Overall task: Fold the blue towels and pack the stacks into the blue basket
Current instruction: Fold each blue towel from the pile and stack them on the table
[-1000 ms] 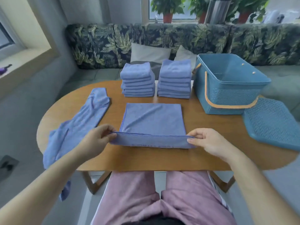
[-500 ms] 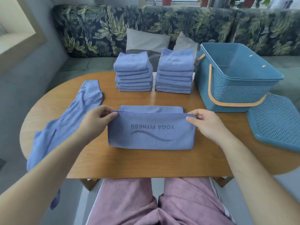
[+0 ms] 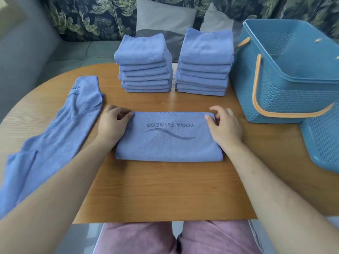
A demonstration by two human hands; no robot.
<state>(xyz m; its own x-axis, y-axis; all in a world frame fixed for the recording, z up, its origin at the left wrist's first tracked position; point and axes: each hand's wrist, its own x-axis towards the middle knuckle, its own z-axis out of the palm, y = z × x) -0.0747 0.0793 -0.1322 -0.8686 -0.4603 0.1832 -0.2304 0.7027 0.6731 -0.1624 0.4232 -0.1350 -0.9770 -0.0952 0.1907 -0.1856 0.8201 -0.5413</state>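
Observation:
A blue towel (image 3: 168, 140) printed "YOGA FITNESS" lies folded in half on the wooden table (image 3: 165, 189) in front of me. My left hand (image 3: 111, 123) pinches its far left corner. My right hand (image 3: 222, 123) pinches its far right corner. Behind it stand two stacks of folded blue towels, the left stack (image 3: 145, 65) and the right stack (image 3: 204, 63). One unfolded blue towel (image 3: 53, 136) lies along the table's left side and hangs over the edge. The blue basket (image 3: 286, 70) with orange handles stands empty at the right.
The basket's blue perforated lid (image 3: 322, 140) lies flat at the table's right edge. A leaf-patterned sofa (image 3: 88, 17) with pale cushions (image 3: 165, 17) runs behind the table. My pink-clothed legs (image 3: 172, 237) show below the near edge.
Both hands carried the towel's near edge away from me and laid it onto the far edge, folding the towel in half with the printed side up. The camera tilted down and closer.

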